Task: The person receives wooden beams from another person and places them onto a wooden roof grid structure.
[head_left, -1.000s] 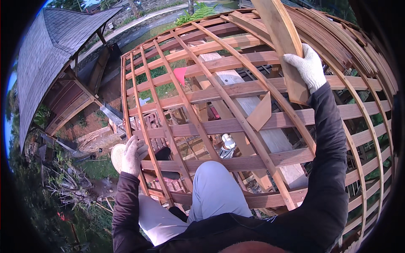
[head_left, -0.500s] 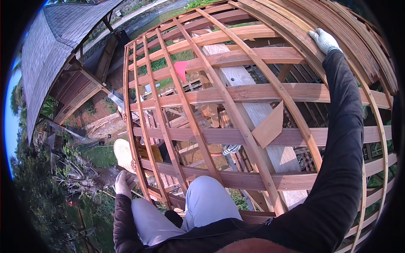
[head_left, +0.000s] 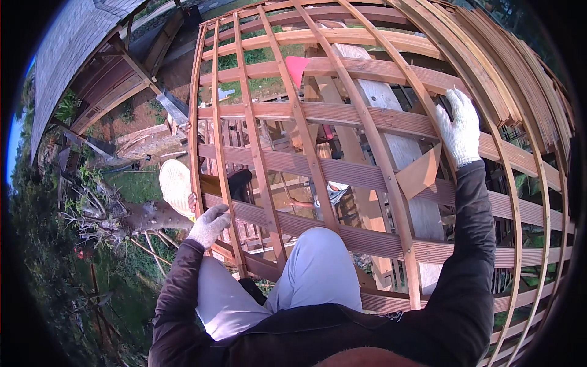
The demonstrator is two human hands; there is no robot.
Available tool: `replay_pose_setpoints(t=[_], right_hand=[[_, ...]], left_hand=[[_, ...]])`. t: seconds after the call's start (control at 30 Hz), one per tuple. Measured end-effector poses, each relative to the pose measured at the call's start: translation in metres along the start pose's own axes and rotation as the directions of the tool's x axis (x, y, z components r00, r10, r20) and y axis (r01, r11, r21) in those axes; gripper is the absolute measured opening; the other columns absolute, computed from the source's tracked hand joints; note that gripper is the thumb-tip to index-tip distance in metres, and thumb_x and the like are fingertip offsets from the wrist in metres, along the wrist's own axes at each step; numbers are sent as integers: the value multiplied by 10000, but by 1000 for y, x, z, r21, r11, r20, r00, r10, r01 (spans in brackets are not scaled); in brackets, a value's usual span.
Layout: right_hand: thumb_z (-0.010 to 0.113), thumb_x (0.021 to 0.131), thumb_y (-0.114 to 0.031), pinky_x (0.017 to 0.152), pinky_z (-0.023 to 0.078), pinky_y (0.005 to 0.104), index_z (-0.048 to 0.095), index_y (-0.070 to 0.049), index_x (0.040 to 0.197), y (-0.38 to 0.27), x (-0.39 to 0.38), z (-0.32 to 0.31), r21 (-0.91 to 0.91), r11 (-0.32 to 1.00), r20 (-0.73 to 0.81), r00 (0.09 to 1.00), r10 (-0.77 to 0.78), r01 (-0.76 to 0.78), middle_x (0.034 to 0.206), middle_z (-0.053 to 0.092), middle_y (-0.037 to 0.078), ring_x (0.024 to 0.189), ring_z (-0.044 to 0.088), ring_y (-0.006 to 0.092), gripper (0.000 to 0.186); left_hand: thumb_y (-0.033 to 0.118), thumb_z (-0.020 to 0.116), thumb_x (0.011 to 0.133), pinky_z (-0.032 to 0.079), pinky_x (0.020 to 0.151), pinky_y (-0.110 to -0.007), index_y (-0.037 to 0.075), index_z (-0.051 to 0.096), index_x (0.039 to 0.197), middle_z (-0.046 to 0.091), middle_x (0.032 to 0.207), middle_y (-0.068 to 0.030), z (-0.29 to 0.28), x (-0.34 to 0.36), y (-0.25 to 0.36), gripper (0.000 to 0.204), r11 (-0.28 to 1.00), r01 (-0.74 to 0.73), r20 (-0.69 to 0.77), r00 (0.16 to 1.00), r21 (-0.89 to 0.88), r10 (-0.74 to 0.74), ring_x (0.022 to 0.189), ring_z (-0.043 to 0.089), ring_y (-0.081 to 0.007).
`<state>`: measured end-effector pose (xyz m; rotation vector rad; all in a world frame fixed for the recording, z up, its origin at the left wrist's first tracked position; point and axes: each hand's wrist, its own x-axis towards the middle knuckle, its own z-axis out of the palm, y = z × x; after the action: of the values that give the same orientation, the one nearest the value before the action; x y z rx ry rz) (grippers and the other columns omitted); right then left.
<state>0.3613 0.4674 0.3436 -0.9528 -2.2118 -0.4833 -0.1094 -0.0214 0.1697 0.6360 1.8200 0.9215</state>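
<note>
We look down on a timber lattice across the centre of the frame, our pale trousers below it. Our gloved left hand, left of centre, bends its fingers at a narrow strip; we cannot tell whether they grip it. Our gloved right hand, right of centre, is released, its fingers apart, just beside a 2nd strip; we cannot tell whether it touches the wood. Below it, slightly left, sits a pointed offcut. Long boards lie stacked at the upper right. Left of centre, at the lattice's edge, we see a co-worker's woven hat and fingers. A grey roof fills the upper left.
</note>
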Motion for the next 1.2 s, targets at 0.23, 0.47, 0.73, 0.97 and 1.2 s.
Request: replay_pose_setpoints(t=[0.23,0.47,0.73,0.97,1.2], right_hand=[[793,921,-201,1027,542,469,701,-36,1285,-199,-171,-36,423,876,446,895,22,-232,1275,727,195,1190,691,387,410],[641,1000,-550,846,580,472,704,-89,1188,-246,-217,-23,79,972,837,544,57,-223,1014,780,178,956,755,387,502],[790,884,-572,1058,520,422,618,36,1384,-272,-190,36,245,609,948,319,14,-754,1285,732,243,1219,698,375,806],[801,788,-439,1063,518,420,652,32,1313,-272,-198,74,205,651,941,330,74,-731,1266,730,261,1226,692,389,720],[787,779,-385,1054,525,429,691,25,1274,-264,-203,84,228,656,932,356,67,-719,1269,728,279,1234,694,398,649]], left_hand=[[320,702,1023,530,1057,-352,-34,576,1467,714,1322,-181,-1,-48,26,582,919,-33,60,998,394,10,1217,691,-229],[356,701,996,550,1009,-374,-32,579,1465,743,1237,-196,-6,-77,41,620,878,-96,115,992,469,47,1146,721,-262],[424,705,973,548,1028,-407,-3,601,1457,745,1256,-231,-11,-105,35,654,831,-233,64,970,505,234,1187,727,-336],[502,688,971,539,1040,-408,31,639,1428,757,1232,-223,-3,-99,29,657,775,-246,36,960,581,278,1188,723,-358],[497,690,948,536,1046,-409,6,655,1398,748,1266,-230,3,-82,27,667,805,-231,49,968,546,245,1200,714,-375]])
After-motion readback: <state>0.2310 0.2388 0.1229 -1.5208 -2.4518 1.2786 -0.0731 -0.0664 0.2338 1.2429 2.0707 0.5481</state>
